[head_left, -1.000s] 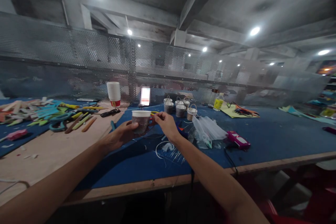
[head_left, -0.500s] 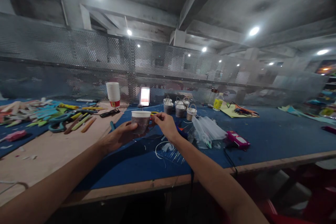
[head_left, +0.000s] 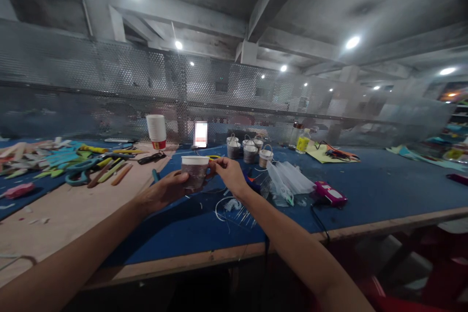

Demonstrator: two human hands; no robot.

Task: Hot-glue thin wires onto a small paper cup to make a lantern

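My left hand [head_left: 165, 191] is wrapped round a paper cup [head_left: 193, 173] with a white rim and a dark brown, rough-looking covering, held upright above the blue table mat. Close against the cup's right wall, my right hand [head_left: 229, 175] is pinched at thumb and fingers; whatever lies between the fingertips is too small to make out. Behind them stand several small covered cups [head_left: 250, 152] with thin arched handles. Below the right forearm lie a loop of white cord [head_left: 218, 210] and thin clear sticks [head_left: 247, 215].
A stack of white paper cups [head_left: 156, 127] stands at the back left, near scissors [head_left: 77, 175] and coloured strips [head_left: 62, 156]. To the right are a plastic bag [head_left: 288, 180], a magenta box [head_left: 331, 194] with a black cable and a yellow-labelled bottle [head_left: 302, 143]. A perforated metal screen [head_left: 212, 83] runs behind.
The hands and cup keep nearly the same pose. The whole view has shifted very slightly, and the cup appears a touch lower.
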